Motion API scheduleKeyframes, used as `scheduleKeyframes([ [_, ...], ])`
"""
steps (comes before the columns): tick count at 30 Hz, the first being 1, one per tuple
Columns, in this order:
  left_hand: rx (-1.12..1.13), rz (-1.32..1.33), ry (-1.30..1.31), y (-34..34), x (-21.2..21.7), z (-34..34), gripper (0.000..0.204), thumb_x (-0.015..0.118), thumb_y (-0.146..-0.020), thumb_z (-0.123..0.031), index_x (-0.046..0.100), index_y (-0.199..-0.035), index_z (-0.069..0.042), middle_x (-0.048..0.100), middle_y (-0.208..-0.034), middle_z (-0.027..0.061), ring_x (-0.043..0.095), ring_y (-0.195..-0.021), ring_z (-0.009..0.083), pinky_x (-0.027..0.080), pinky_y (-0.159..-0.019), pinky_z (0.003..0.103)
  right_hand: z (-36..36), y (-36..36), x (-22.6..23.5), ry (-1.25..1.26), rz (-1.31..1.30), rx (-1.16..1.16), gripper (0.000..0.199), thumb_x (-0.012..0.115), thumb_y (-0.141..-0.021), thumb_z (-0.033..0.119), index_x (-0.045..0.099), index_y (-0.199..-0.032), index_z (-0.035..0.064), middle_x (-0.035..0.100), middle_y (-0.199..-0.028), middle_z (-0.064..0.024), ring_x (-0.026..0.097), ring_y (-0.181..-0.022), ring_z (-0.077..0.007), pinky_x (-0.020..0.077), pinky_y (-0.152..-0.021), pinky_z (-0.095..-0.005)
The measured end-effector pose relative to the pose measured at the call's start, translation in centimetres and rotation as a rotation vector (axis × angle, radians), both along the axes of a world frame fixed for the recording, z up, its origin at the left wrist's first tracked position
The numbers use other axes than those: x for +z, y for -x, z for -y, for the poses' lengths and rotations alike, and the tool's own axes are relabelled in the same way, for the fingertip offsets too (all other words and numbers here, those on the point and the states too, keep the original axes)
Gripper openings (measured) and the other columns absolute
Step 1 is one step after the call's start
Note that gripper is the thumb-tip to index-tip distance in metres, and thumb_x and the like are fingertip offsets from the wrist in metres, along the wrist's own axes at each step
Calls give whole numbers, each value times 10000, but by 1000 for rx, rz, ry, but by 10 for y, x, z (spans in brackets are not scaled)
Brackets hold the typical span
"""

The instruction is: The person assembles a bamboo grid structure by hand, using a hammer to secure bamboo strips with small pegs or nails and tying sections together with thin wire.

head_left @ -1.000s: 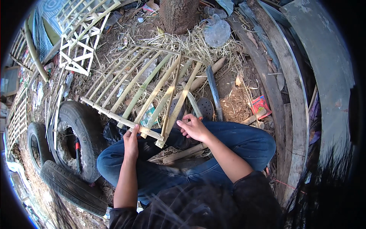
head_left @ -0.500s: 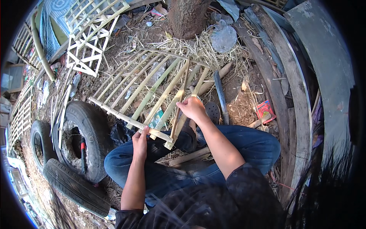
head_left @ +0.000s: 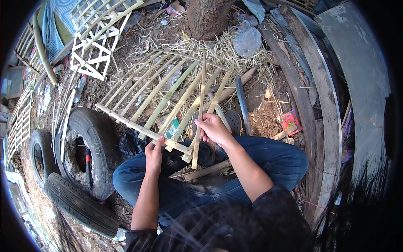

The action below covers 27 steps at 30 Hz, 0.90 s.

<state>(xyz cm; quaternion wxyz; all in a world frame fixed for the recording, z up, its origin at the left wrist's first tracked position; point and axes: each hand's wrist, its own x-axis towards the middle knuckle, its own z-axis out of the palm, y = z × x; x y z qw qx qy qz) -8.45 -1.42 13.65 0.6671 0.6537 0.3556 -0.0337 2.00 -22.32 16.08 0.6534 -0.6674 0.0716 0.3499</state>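
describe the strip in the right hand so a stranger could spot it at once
Look for the slatted frame in front of the person's crossed legs, its near bar gripped by the left hand. Toward its right end, find the right hand pinching a narrow strip. Unlike the slats, which lean right toward their far ends, this strip runs almost straight up and down the picture.

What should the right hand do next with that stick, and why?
Maybe the right hand should turn the stick in line with the slats, because it crosses some at an angle, while the left hand holds the near rail.
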Motion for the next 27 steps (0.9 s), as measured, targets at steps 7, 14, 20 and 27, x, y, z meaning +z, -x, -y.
scheduleKeyframes([
  [7,-26,-44,-3,10,-8,-19,348,614,-866,-362,629,-802,-20,551,-711,-17,402,-642,56,306,-585,227,-17,69,167,-746,-30,103,299,471,-919,69,298,-1153,-1,570,-670,-80,539,-539,-113,441,-527,-225],
  [14,-7,16,2,6,-7,-7,329,600,-879,-343,636,-879,-16,589,-781,7,499,-738,82,374,-682,232,-15,106,191,-1071,278,180,513,558,-872,55,196,-1233,5,494,-642,-66,494,-524,-81,376,-480,-212],
  [20,5,-15,-138,7,-23,-10,319,608,-873,-343,639,-889,-26,607,-796,11,524,-760,85,402,-658,248,-6,109,183,-1162,272,247,685,651,-857,224,150,-1288,44,496,-716,-55,488,-583,-53,387,-509,-183],
  [27,-26,25,-13,5,-4,-6,333,603,-877,-349,640,-890,-19,595,-802,5,492,-747,79,366,-670,240,13,94,183,-1188,266,268,781,733,-773,169,134,-1249,16,485,-616,-64,510,-506,-117,436,-463,-238],
])
